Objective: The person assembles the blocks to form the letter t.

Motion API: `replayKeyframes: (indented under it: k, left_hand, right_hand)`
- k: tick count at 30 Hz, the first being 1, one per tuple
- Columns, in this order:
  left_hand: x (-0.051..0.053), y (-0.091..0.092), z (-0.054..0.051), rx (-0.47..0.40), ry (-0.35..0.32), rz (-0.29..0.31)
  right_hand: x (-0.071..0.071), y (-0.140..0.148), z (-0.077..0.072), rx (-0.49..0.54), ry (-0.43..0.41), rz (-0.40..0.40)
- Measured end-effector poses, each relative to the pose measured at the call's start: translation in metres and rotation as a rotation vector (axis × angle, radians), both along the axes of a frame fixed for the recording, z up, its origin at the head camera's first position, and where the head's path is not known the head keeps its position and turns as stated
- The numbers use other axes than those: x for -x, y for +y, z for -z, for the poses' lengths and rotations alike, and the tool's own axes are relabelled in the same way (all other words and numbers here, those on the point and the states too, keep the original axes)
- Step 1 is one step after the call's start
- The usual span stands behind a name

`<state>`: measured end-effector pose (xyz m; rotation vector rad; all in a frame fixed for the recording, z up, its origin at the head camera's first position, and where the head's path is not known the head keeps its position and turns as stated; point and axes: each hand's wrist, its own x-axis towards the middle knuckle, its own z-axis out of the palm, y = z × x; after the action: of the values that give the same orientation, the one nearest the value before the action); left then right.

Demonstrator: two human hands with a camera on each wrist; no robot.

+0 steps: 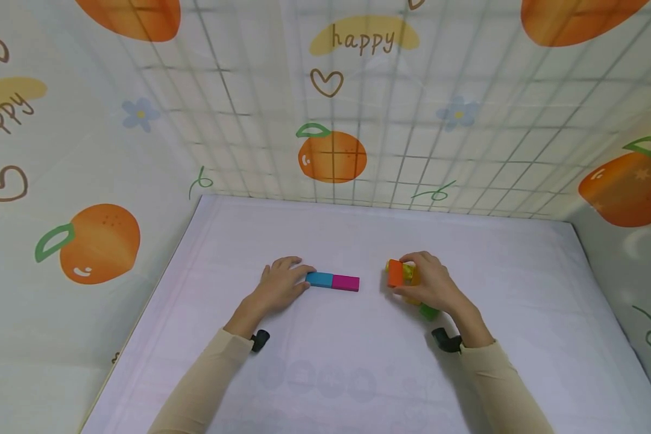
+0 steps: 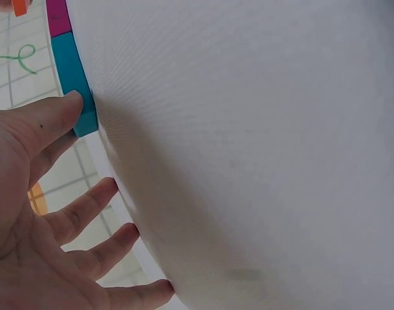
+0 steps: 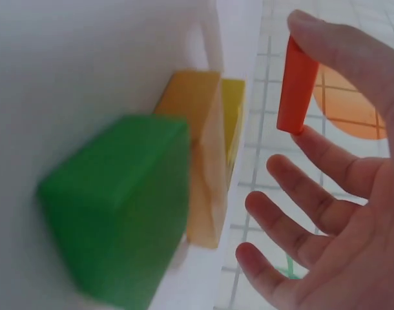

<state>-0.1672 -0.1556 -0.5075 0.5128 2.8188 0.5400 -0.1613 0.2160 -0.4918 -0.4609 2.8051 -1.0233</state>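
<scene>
A blue block (image 1: 319, 279) and a magenta block (image 1: 346, 283) lie end to end in a row on the white table. My left hand (image 1: 279, 283) pinches the blue block's left end between thumb and index finger; its other fingers are spread, tips down at the table surface (image 2: 261, 148). Between the thumb and index finger of my right hand (image 1: 433, 282) is an orange-red block (image 3: 298, 87), held up off the table. Below and beside that hand are a green block (image 3: 123, 206), a light orange block (image 3: 207, 161) and a yellow block (image 3: 233, 123), partly hidden in the head view.
A white cloth with printed oranges (image 1: 333, 158) and grid lines hangs behind the table, and similar printed cloth stands at both sides. Dark wrist camera mounts (image 1: 446, 340) stick out at both sleeves.
</scene>
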Motion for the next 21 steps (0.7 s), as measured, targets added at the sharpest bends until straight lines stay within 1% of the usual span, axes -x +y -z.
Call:
replayKeyframes:
  k: [5, 13, 21]
  left_hand:
    - [0.000, -0.001, 0.000, 0.003, 0.000, 0.003]
    - [0.000, -0.001, 0.001, -0.006, 0.002, -0.002]
    - [0.000, 0.000, 0.000, -0.016, 0.011, -0.002]
  right_hand:
    - [0.005, -0.011, -0.001, 0.003, 0.011, -0.003]
    - [0.013, -0.030, -0.001, -0.009, -0.040, 0.034]
    - [0.019, -0.048, -0.001, -0.011, -0.022, 0.024]
